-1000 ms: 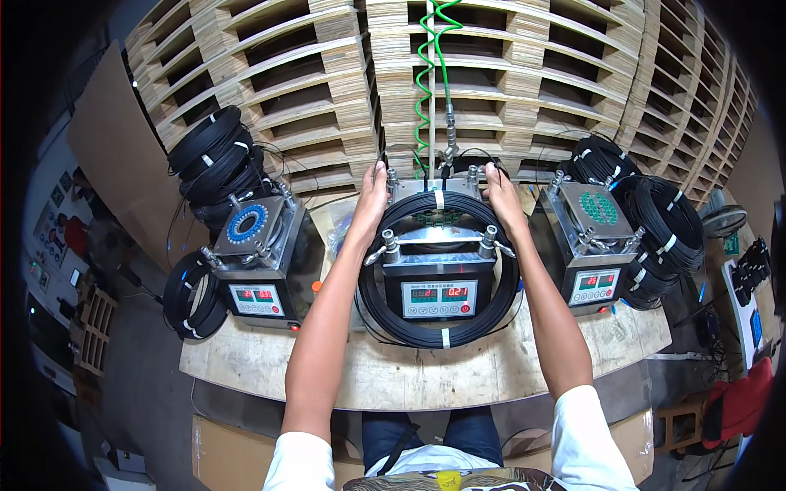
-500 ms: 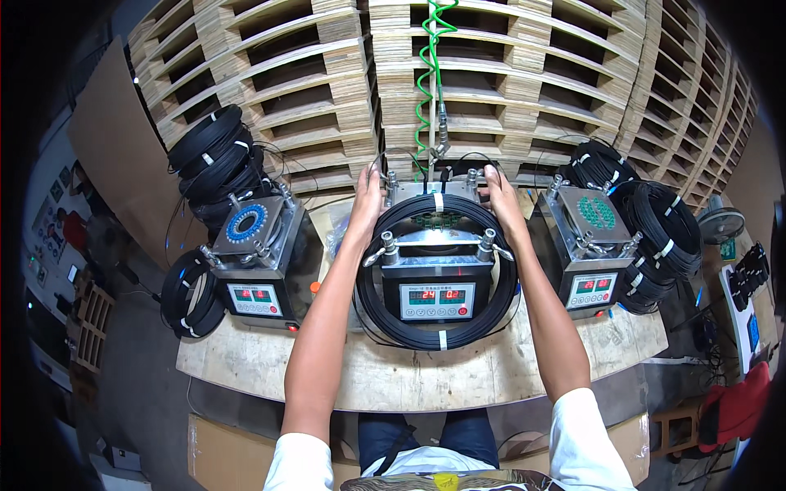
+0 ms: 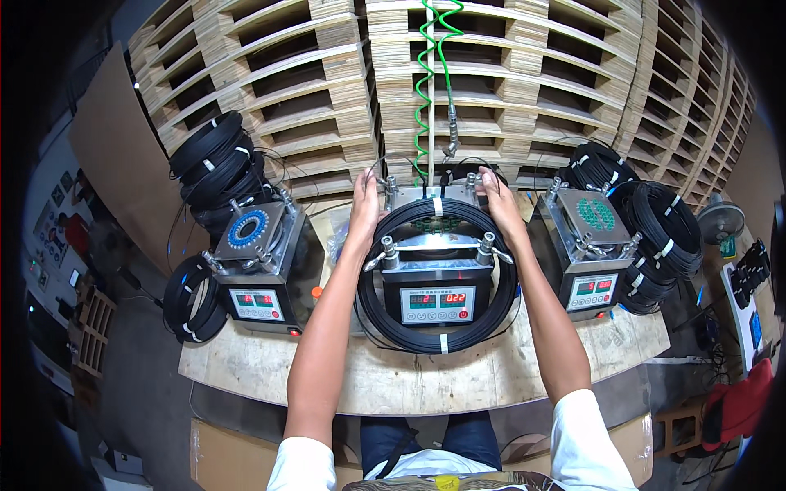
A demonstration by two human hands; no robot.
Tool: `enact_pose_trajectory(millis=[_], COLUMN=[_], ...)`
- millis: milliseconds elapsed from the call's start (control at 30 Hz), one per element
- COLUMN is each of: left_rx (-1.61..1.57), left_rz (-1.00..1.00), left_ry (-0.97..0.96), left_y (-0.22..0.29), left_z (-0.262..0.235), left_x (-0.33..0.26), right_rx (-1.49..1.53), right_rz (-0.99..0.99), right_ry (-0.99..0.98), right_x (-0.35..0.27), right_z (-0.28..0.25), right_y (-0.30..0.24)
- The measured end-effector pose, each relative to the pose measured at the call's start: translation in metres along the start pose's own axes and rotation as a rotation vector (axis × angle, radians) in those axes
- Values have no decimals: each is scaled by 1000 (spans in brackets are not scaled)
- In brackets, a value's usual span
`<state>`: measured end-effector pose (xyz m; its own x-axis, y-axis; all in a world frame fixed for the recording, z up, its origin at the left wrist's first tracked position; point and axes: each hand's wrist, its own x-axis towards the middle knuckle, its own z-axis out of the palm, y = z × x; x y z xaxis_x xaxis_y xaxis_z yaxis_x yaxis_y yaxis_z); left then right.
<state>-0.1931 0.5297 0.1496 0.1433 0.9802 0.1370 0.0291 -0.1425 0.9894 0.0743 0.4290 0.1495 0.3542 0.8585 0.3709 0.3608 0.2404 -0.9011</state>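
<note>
A metal bench machine [image 3: 436, 266] with a lit digital panel stands before me, its top plate held by corner posts with wing nuts. A large coil of black cable [image 3: 444, 342], bound with white ties, hangs around its front. My left hand [image 3: 365, 211] is at the rear left post, fingers closed on the wing nut [image 3: 388, 182]. My right hand [image 3: 502, 206] does the same at the rear right wing nut [image 3: 472, 179]. Fingertips are partly hidden behind the posts. Between the plates, green parts [image 3: 436, 224] show through the coil.
Similar machines stand left [image 3: 250, 262] and right [image 3: 591, 245] on the wooden table [image 3: 393, 385]. Stacked black cable coils [image 3: 214, 159] rise at the left, more coils [image 3: 661, 229] at the right. A green spiral air hose [image 3: 423, 90] hangs before wooden pallets [image 3: 286, 65].
Both hands stay at the rear posts, fingers shifted slightly. The metal nozzle on the green hose has swung a little to the right. Digits on the machine panels have changed.
</note>
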Motion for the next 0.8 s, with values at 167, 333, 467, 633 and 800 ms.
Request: enact_pose_trajectory(millis=[167,333,467,633,800], left_rx=[-9,25,62,136,21], left_rz=[58,42,43,85,24], left_ry=[-48,-103,-128,-57,-8], left_y=[17,23,17,1,21], left_z=[1,5,5,-10,12], left_x=[-15,-16,-12,2,-18], right_rx=[76,-155,-158,-126,-103], right_rz=[76,3,-24,-71,-72], right_ry=[62,97,102,52,99], right_x=[-3,10,12,7,8], right_z=[5,3,3,12,-2], right_y=[-6,20,25,11,23])
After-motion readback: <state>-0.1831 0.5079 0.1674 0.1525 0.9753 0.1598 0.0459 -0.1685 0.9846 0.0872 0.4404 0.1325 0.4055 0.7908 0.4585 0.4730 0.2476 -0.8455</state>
